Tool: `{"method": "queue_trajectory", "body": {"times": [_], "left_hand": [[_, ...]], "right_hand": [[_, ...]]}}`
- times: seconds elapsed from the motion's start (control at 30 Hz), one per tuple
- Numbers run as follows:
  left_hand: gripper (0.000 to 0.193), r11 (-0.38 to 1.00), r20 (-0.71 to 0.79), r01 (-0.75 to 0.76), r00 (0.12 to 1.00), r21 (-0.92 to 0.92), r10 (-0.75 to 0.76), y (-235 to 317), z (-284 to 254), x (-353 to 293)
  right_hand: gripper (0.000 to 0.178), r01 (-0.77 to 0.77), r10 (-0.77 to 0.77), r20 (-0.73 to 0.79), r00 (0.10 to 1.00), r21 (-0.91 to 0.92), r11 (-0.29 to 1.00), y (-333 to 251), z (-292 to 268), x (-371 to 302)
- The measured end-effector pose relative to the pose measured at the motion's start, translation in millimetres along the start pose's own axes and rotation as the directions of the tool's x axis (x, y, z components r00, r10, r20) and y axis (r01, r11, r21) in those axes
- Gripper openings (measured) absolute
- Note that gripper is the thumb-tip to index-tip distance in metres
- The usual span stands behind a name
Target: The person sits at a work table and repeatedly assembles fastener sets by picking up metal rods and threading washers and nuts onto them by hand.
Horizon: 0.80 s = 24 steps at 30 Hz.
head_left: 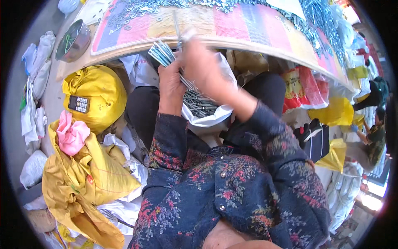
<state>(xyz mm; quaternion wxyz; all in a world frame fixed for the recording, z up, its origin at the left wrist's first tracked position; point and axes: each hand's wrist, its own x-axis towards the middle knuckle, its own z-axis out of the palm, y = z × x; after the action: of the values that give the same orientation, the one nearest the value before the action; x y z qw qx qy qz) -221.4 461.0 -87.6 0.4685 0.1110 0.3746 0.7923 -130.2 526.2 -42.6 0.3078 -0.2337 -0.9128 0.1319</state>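
My left hand is closed round a bundle of long, thin silver bolts, whose ends fan out above the fist. Right beside it, my right hand is smeared by motion, so its fingers do not show clearly. A thin blurred streak rises above the hands toward the table edge; I cannot make out what it is. Below both hands, a white bag stands between my knees with many similar bolts piled inside.
A table with a striped cloth lies ahead, bearing loose washers and more bolts. A metal bowl stands at its left. Yellow sacks, a phone and pink cloth sit left. Another person is far right.
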Motion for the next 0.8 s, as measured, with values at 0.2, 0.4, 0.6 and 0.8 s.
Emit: {"method": "queue_trajectory", "body": {"times": [0.2, 0.4, 0.6, 0.8], "left_hand": [[0.014, 0.993, 0.069, 0.043, 0.997, -0.112, -0.036, 6.2, -3.3, -9.1], [0.008, 0.909, 0.050, -0.224, 0.974, 0.352, 0.221, 10.1, 9.5, -25.9], [0.018, 0.865, 0.045, -0.149, 0.988, 0.480, 0.145, 20.1, -3.3, -25.2], [0.019, 0.879, 0.124, -0.030, 0.992, 0.476, -0.033, 20.8, -9.7, -21.7]], "right_hand": [[0.036, 0.058, 0.033, -0.175, 0.984, 0.491, 0.869, 0.5, -16.8, 4.1], [0.033, -0.165, 0.123, 0.113, 0.986, 0.558, 0.813, 19.0, 8.1, -0.7], [0.035, -0.193, 0.201, 0.045, 0.979, 0.539, 0.820, 21.7, -2.6, -18.5], [0.033, -0.215, 0.169, 0.161, 0.972, 0.336, 0.917, 56.8, -19.2, -33.3]]}}
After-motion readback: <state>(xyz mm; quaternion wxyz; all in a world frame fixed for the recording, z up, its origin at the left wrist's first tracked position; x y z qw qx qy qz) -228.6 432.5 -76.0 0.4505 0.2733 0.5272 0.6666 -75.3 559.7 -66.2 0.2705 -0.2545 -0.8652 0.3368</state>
